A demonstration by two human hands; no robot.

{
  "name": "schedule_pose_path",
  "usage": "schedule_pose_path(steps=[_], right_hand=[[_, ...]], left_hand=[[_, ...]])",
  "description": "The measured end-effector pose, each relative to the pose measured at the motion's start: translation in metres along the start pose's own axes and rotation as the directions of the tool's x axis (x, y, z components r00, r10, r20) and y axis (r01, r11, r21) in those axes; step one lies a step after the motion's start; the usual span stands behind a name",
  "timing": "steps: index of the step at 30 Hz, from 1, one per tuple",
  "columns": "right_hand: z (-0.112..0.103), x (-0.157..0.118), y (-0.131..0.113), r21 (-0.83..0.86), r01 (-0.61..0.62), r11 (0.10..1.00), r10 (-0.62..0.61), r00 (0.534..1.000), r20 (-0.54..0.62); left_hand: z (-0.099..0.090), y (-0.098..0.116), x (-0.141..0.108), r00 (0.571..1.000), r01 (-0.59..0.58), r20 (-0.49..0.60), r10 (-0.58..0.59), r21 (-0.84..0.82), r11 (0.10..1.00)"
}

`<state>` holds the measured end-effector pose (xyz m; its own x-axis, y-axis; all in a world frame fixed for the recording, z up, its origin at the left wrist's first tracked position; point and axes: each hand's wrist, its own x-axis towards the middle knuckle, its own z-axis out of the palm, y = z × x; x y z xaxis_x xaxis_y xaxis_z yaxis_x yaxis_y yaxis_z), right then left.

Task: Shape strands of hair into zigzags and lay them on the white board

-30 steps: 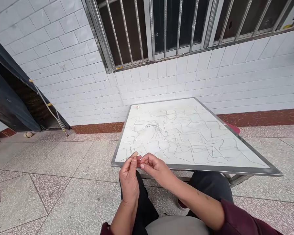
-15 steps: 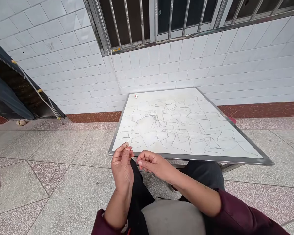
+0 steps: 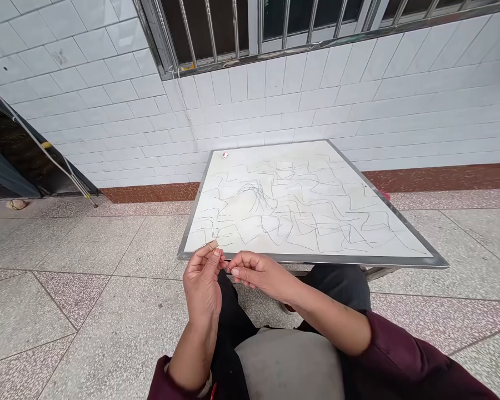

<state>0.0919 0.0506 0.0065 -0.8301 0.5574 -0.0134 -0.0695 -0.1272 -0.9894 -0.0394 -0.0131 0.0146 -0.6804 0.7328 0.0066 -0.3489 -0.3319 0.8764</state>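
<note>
Close together at the near left edge of a white board (image 3: 250, 222), both my hands are pinched. My left hand (image 3: 203, 283) has thumb and fingers pressed together, palm turned up. My right hand (image 3: 260, 273) pinches just to its right, fingertips nearly touching the left ones. Between the fingertips a thin dark strand (image 3: 227, 268) faintly shows, too fine to tell its material. Across the board run several thin, bent dark strands (image 3: 304, 228), with a denser bundle (image 3: 256, 191) left of the middle; whether wire or thread I cannot tell.
A small white and red object (image 3: 225, 156) lies at the board's far left corner. Behind stands a white tiled wall (image 3: 250, 105) with a barred window (image 3: 291, 22). Poles (image 3: 62, 164) lean by a dark doorway at left. My knees are under the board's near edge.
My view has shifted slightly, so the scene sits a little further left and up. My right hand's fingertips have come closer to the left ones, and a strand now shows between them.
</note>
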Motion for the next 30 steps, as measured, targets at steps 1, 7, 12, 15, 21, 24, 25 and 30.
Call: schedule_pose_path(steps=[1, 7, 12, 15, 21, 24, 25, 30], right_hand=[[0.000, 0.000, 0.000, -0.006, -0.010, 1.000, 0.010, 1.000, 0.007], [0.001, -0.001, -0.003, -0.037, -0.039, 0.999, 0.039, 0.999, -0.018], [0.001, -0.001, 0.000, -0.199, 0.065, 0.978, -0.082, 0.993, -0.082], [0.003, -0.002, 0.002, -0.337, 0.115, 0.934, -0.162, 0.980, -0.116], [0.008, -0.003, 0.004, -0.564, 0.167, 0.809, -0.281, 0.952, -0.121], [0.008, -0.002, 0.006, -0.624, 0.190, 0.758, -0.318, 0.943, -0.100], [0.007, -0.002, 0.006, -0.636, 0.198, 0.746, -0.327, 0.941, -0.090], [0.005, -0.001, 0.008, -0.662, 0.226, 0.714, -0.369, 0.926, -0.083]], left_hand=[[0.000, 0.000, 0.000, 1.000, -0.007, -0.006, 0.007, 0.005, 1.000], [-0.003, -0.001, -0.001, 0.999, 0.034, 0.014, -0.034, 0.055, 0.998], [-0.009, -0.005, -0.003, 0.998, 0.048, 0.030, -0.050, 0.080, 0.996], [-0.010, -0.007, -0.003, 0.998, 0.042, 0.038, -0.045, 0.084, 0.996], [-0.010, -0.009, -0.002, 1.000, 0.019, 0.007, -0.020, 0.108, 0.994], [-0.011, -0.009, -0.004, 1.000, -0.008, 0.004, 0.008, 0.146, 0.989], [-0.011, -0.009, -0.004, 1.000, -0.017, 0.007, 0.016, 0.159, 0.987], [-0.011, -0.010, -0.006, 0.999, -0.029, 0.027, 0.026, 0.149, 0.988]])
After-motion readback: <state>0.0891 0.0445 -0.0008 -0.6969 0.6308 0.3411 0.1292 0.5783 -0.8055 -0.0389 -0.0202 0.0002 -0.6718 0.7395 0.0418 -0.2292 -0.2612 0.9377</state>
